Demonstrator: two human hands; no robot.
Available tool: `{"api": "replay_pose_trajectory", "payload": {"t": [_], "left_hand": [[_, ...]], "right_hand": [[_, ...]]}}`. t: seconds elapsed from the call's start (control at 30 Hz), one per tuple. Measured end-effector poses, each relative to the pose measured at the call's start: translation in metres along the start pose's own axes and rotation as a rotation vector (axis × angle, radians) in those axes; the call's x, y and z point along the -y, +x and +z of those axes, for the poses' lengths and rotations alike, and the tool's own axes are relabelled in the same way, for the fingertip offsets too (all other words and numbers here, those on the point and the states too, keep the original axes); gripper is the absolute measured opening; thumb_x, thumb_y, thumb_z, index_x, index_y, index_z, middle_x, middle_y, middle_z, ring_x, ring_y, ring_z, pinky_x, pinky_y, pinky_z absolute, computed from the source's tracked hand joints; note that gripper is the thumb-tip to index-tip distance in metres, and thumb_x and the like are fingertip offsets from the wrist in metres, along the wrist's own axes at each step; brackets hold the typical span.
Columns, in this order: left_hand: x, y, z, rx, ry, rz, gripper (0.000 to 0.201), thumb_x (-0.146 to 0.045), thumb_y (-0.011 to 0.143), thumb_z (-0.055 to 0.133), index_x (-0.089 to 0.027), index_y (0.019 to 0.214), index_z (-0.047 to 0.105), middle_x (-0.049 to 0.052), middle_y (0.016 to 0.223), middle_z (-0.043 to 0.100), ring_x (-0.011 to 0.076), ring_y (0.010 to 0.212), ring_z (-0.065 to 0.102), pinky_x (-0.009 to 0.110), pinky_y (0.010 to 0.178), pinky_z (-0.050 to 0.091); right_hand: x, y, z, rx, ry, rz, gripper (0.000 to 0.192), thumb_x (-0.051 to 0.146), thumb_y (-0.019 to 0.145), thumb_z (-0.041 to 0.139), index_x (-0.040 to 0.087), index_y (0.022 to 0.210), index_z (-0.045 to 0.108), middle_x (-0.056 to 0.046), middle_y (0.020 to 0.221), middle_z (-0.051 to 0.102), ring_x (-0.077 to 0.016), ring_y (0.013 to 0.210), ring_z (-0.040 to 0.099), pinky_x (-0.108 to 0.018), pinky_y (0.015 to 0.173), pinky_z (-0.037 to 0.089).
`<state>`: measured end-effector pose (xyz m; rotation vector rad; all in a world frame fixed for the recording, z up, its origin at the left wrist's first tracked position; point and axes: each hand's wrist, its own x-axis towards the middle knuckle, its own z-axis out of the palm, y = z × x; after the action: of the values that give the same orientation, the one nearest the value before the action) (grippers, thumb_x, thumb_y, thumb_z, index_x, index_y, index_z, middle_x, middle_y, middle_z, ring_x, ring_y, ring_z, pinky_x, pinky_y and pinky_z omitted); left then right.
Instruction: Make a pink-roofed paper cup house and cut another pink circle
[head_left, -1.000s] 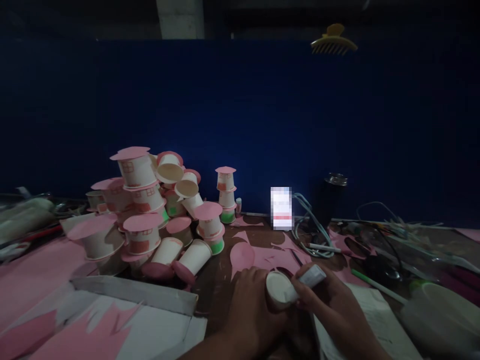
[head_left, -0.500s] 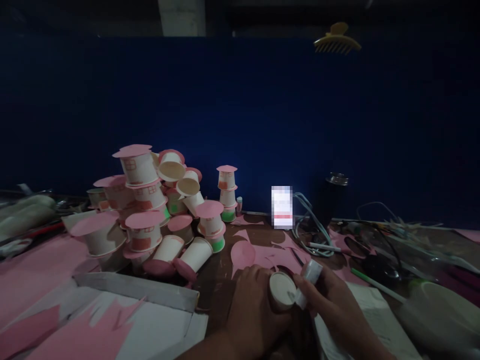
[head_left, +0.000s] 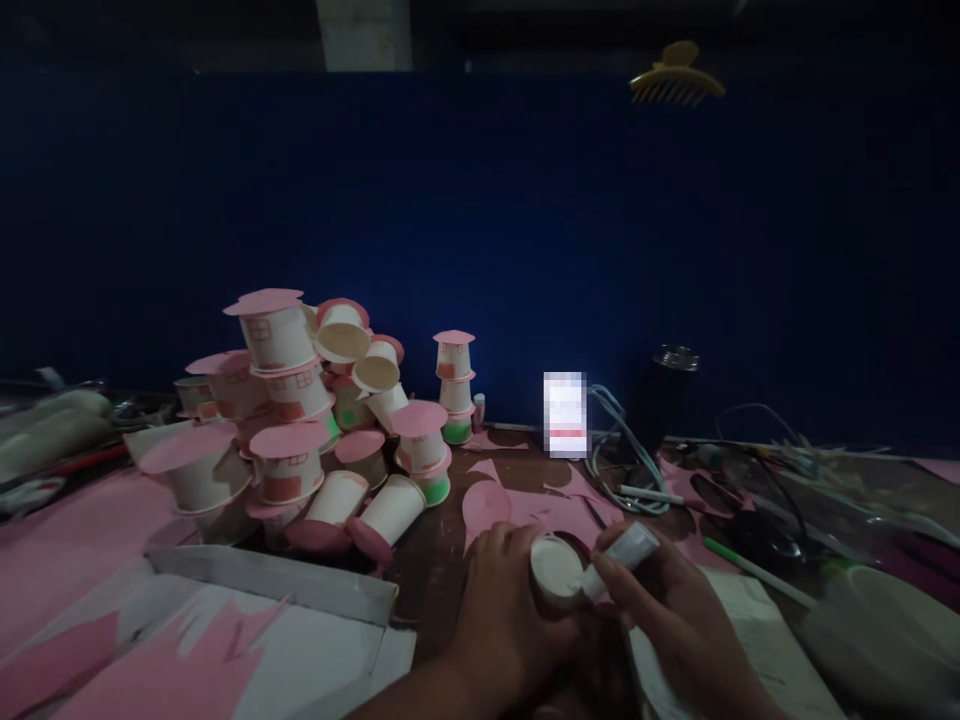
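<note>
My left hand [head_left: 504,600] is wrapped round a small paper cup [head_left: 556,567], whose pale round base faces up toward me. In my right hand [head_left: 660,600] is a glue stick [head_left: 630,546], a pale tube held at a slant. The tube's lower end meets the right edge of the cup's base. Just beyond my hands lie a pink paper disc [head_left: 486,508] and pink paper scraps [head_left: 555,512] on the dark table.
Many paper cups with pink tops [head_left: 285,440] are piled at left, near a stack of cups [head_left: 454,385]. A white box [head_left: 322,620] holds pink paper. A lit phone [head_left: 565,415], coiled cable [head_left: 611,450] and dark flask [head_left: 664,400] stand behind; a green-white stick [head_left: 757,570] lies right.
The glue stick has tilted further over, its upper end moving right. The cup has shifted slightly left in my left hand, and its base is turned a little more toward me.
</note>
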<state>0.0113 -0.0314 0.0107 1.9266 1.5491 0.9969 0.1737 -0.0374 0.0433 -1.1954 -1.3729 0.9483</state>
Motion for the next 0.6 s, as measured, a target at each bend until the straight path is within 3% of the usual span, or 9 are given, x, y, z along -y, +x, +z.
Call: {"api": "replay_pose_trajectory", "payload": {"t": [0.13, 0.33, 0.6], "left_hand": [[0.001, -0.001, 0.002, -0.007, -0.022, 0.041, 0.064, -0.033, 0.058, 0.074, -0.025, 0.118, 0.055, 0.007, 0.117, 0.058, 0.0289, 0.108, 0.048, 0.043, 0.096, 0.035], [-0.005, -0.003, -0.002, 0.035, -0.063, 0.063, 0.037, -0.029, 0.062, 0.072, -0.026, 0.098, 0.062, 0.001, 0.101, 0.065, 0.0252, 0.094, 0.053, 0.042, 0.087, 0.036], [-0.003, -0.004, -0.003, -0.001, -0.108, 0.088, 0.036, -0.03, 0.062, 0.075, -0.025, 0.095, 0.063, 0.001, 0.096, 0.064, 0.0238, 0.091, 0.054, 0.039, 0.085, 0.036]], "right_hand": [[-0.006, 0.002, -0.006, 0.077, -0.092, -0.011, 0.029, 0.049, 0.079, 0.065, 0.021, 0.086, 0.06, 0.0, 0.069, 0.062, -0.0141, 0.054, 0.055, -0.023, 0.048, 0.044], [-0.008, 0.003, -0.007, 0.066, -0.235, 0.009, 0.033, 0.053, 0.078, 0.064, 0.02, 0.08, 0.059, 0.001, 0.065, 0.059, -0.0145, 0.054, 0.054, -0.025, 0.05, 0.044], [-0.017, 0.006, -0.007, 0.067, -0.343, 0.006, 0.034, 0.055, 0.08, 0.061, 0.022, 0.082, 0.055, 0.003, 0.063, 0.058, -0.0158, 0.052, 0.055, -0.028, 0.053, 0.046]]}}
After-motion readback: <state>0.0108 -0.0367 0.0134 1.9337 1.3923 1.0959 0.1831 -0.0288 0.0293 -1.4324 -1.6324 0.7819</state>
